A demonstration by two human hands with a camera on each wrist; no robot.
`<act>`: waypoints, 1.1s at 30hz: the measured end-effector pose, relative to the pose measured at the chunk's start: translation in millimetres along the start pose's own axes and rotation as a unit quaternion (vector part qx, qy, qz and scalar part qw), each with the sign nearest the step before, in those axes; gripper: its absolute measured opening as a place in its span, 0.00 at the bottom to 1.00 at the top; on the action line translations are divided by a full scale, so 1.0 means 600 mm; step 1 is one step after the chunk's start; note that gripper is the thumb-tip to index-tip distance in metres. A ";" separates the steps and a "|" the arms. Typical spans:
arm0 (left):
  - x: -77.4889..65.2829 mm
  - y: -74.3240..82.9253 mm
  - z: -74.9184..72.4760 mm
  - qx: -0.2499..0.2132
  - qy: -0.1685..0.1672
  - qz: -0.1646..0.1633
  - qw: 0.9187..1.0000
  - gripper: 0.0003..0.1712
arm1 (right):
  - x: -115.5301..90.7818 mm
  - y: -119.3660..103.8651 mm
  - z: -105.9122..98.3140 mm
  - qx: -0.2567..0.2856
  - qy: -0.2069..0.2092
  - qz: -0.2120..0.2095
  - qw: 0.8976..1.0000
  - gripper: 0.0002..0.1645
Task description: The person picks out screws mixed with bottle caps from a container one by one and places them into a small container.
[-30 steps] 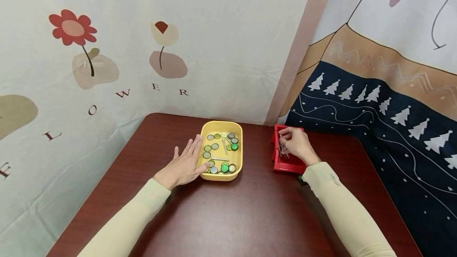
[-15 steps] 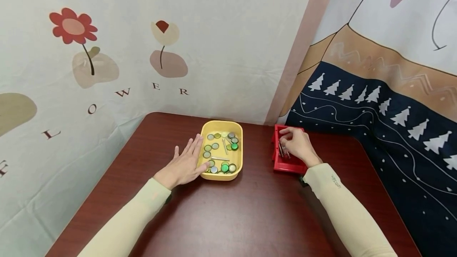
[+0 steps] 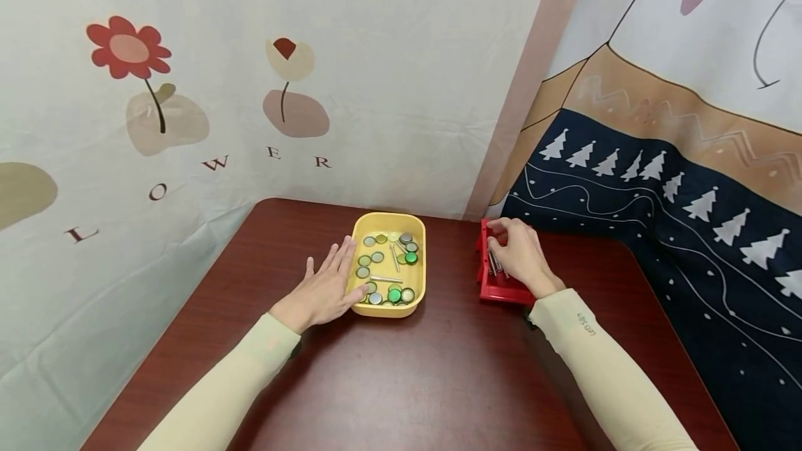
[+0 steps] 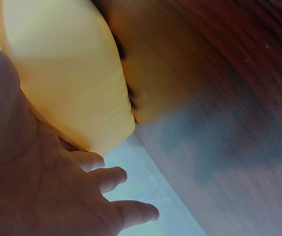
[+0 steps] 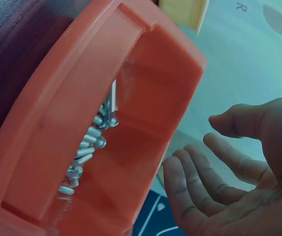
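Observation:
My left hand (image 3: 322, 291) lies along the left wall of a yellow tray (image 3: 422, 277), fingers straight and thumb over the near-left rim. Several green, yellow and silver bottle caps (image 3: 394, 294) are in that tray, among metal screws (image 3: 386, 279). To the right, my right hand (image 3: 523, 252) hangs above a red bin (image 3: 506, 292). Its fingers are loosely bent, and the right wrist view shows nothing between them. Silver screws (image 5: 84, 152) lie heaped inside the red bin. In the left wrist view, the left palm (image 4: 37, 182) is beside the tray's outer wall.
Both containers stand towards the back of a dark red-brown table (image 3: 401, 381). Behind it hangs a pale printed cloth (image 3: 401, 89). A navy cloth with white trees (image 3: 626, 193) hangs along the right side.
My right hand shifts slightly left and up over the red bin, its fingertips coming away from the screws. The left hand and the yellow tray stay in place.

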State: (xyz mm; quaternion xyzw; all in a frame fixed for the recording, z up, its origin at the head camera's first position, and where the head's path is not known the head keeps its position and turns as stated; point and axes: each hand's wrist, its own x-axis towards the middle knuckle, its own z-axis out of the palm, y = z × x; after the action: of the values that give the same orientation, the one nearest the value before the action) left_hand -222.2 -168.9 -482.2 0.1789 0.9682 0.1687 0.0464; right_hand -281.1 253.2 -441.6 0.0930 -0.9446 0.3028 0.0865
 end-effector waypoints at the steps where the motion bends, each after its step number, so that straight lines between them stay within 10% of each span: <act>1: 0.000 0.000 0.000 0.000 0.000 0.000 1.000 0.58 | 0.000 -0.003 0.002 -0.003 0.000 -0.006 1.000 0.24; 33: -0.003 0.003 -0.005 -0.005 -0.009 -0.006 1.000 0.57 | 0.002 -0.126 0.078 -0.122 -0.089 -0.159 0.976 0.40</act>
State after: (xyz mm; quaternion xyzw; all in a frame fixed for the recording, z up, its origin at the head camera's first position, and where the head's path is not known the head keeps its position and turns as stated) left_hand -220.1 -168.9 -478.4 0.1741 0.9679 0.1719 0.0572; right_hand -270.2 164.8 -436.9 0.2575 -0.9513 0.1580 0.0604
